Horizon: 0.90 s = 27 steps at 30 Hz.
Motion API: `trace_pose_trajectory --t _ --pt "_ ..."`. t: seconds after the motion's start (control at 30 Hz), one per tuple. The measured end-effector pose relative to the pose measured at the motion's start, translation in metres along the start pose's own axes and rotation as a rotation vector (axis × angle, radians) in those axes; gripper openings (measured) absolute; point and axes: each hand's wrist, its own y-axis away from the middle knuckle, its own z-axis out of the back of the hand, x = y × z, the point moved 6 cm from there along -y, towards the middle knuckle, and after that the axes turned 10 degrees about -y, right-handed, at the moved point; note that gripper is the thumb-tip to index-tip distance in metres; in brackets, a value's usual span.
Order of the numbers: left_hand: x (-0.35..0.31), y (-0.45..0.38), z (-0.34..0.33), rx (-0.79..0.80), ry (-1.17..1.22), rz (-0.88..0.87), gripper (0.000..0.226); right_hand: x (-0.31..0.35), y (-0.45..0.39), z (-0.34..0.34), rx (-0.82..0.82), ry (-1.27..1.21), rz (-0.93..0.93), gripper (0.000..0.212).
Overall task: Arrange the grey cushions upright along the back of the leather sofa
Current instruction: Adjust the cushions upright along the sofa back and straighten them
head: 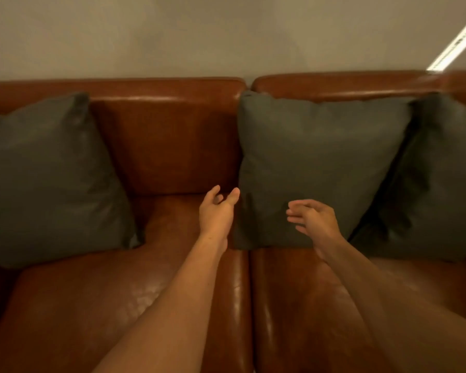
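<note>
Three grey cushions stand upright against the back of a brown leather sofa (167,146). The left cushion (46,179) leans at the far left. The middle cushion (318,162) stands just right of the seam between the two seats, and the right cushion (436,184) overlaps its right edge. My left hand (217,211) is open beside the middle cushion's lower left edge, fingers spread, holding nothing. My right hand (312,219) is open in front of the middle cushion's lower part, fingers apart; whether it touches the fabric I cannot tell.
A bare stretch of sofa back lies between the left and middle cushions. The two seat cushions (92,305) meet at a seam in the centre. A plain wall (172,36) rises behind the sofa, with a bright light strip (455,44) at the upper right.
</note>
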Motion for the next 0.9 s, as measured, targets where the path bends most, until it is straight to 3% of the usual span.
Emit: trace_pose_trajectory --t 0.17,0.23,0.3,0.43,0.57,0.7,0.83,0.9 --pt "0.001 -0.004 -0.05 0.012 -0.08 0.008 0.103 0.01 -0.025 0.081 -0.265 -0.007 0.107 0.035" --pt "0.004 -0.011 -0.059 -0.005 -0.119 0.006 0.135 0.015 -0.033 0.102 -0.346 0.005 0.128 0.053" --pt "0.01 -0.02 -0.066 0.013 -0.125 0.001 0.15 0.017 -0.046 0.116 -0.357 -0.027 0.11 0.079" --pt "0.0 -0.017 -0.08 0.077 -0.107 -0.046 0.109 0.017 -0.077 0.128 -0.239 -0.126 0.069 0.135" --pt "-0.002 -0.022 -0.084 0.037 -0.055 -0.081 0.099 0.014 -0.095 0.132 -0.195 -0.139 0.067 0.151" --pt "0.002 -0.027 -0.084 0.007 -0.051 -0.104 0.091 0.01 -0.098 0.123 -0.129 -0.249 0.077 0.146" --pt "0.003 -0.032 -0.079 0.017 -0.095 -0.139 0.067 0.01 -0.093 0.106 -0.073 -0.355 0.121 0.098" --pt "0.002 -0.031 -0.075 0.023 -0.104 -0.135 0.06 0.008 -0.093 0.1 -0.064 -0.391 0.137 0.084"
